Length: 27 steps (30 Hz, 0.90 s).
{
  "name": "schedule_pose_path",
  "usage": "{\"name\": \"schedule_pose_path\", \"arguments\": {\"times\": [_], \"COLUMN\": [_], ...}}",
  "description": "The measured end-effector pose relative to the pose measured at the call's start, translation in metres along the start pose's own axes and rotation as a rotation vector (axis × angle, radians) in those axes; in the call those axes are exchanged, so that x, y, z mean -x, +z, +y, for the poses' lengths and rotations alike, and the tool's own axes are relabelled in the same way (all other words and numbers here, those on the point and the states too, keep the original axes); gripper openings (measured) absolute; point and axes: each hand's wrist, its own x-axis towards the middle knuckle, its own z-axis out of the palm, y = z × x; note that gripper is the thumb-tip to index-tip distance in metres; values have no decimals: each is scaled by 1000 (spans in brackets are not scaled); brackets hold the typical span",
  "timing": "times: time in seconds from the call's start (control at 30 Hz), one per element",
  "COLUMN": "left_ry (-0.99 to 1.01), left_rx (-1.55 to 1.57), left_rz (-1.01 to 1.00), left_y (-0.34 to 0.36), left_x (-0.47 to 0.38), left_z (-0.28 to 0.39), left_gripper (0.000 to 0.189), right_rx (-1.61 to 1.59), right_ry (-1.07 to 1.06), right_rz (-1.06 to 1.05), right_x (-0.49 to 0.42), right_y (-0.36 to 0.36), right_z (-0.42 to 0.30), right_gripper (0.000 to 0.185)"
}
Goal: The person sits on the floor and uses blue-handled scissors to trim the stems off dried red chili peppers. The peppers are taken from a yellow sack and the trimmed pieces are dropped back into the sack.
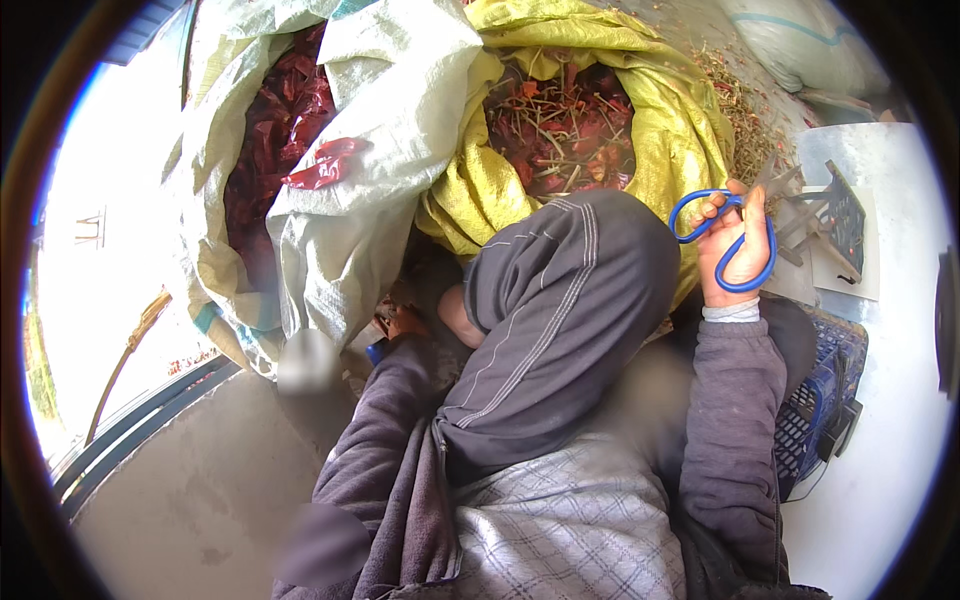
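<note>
My right hand (731, 247) is raised palm up at the right, with blue-handled scissors (766, 259) in it; their loops spread around the fingers and the blades point up and away. Low beside the white sack, my left hand (405, 322) is partly hidden in shadow; whether it holds anything is unclear. A white woven sack (375, 135) at the upper left holds dried red chillies (289, 112). Two loose red chilli pods (326, 163) lie on its folded rim. The yellow woven sack (675, 120) beyond my knee contains chilli pieces and pale stems (562, 127).
Cut stems (739, 112) are scattered on the floor right of the yellow sack. A dark metal plate on a stand (844, 217) and a blue plastic crate (810, 397) are at the right. Another filled white sack (802, 45) lies at the upper right. A window frame runs along the left.
</note>
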Motion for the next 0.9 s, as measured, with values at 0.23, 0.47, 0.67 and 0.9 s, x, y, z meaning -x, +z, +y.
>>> {"name": "schedule_pose_path", "arguments": {"times": [0.23, 0.47, 0.67, 0.9], "left_ry": [235, 251, 373, 390], "left_rx": [-83, 1085, 1290, 1569], "left_rz": [92, 26, 227, 100], "left_y": [32, -71, -172, -212], "left_x": [-10, 80, 150, 172], "left_z": [-32, -25, 24, 49], "left_gripper": [33, 24, 16, 14], "right_rx": [25, 93, 426, 118], "right_ry": [-3, -51, -192, -90], "right_rz": [-27, -299, -423, -368], "right_x": [-4, -8, -31, -31], "right_y": [15, 41, 60, 49], "right_z": [4, -19, -23, -18], "right_gripper": [46, 43, 47, 39]}}
